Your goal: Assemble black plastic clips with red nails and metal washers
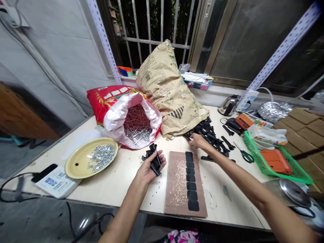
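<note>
My left hand (149, 170) is turned palm up, its fingers curled round several black plastic parts (155, 162). It hovers over the table, left of a brown board (174, 189). My right hand (198, 141) reaches to the near left edge of a pile of similar black parts (210, 135) at the sack's mouth. Its fingers are closed at a dark piece there, mostly hidden. Down the board's right side runs a column of black rounded-square pads (191, 186); pale specks cover its middle.
A red-and-white sack (108, 108) of brown and silvery screws lies open beside a brown paper sack (164, 87). At left are a yellow dish (72, 168) of small metal pieces and a white scale (57, 182). Scissors (246, 155) and a green basket (301, 175) sit right.
</note>
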The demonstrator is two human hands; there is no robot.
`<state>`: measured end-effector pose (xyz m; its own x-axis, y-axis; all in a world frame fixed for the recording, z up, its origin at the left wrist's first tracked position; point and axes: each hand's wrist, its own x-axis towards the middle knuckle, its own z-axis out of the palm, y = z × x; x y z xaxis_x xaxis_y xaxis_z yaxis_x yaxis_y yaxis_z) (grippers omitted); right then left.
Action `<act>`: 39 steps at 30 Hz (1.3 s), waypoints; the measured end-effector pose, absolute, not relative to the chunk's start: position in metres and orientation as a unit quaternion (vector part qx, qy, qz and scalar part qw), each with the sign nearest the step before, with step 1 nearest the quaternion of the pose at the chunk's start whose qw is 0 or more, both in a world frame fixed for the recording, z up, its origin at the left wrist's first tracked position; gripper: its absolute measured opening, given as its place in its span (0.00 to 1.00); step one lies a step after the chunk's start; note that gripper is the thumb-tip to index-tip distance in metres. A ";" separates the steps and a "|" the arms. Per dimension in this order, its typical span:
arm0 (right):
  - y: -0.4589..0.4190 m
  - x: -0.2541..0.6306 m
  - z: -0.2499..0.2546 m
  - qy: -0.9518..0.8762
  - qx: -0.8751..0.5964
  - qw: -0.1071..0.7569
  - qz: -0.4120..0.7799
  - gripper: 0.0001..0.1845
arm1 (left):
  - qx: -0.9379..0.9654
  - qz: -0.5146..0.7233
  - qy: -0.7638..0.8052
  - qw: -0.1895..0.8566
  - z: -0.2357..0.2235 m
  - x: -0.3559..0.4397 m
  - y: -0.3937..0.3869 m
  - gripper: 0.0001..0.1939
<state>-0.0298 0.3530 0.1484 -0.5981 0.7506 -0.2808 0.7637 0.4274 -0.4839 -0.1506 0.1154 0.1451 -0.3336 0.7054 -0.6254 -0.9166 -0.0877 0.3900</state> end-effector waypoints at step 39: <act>0.267 -0.130 0.141 0.970 0.091 -0.145 -0.175 0.11 | -0.060 0.809 0.445 0.379 0.133 -0.176 0.054 0.18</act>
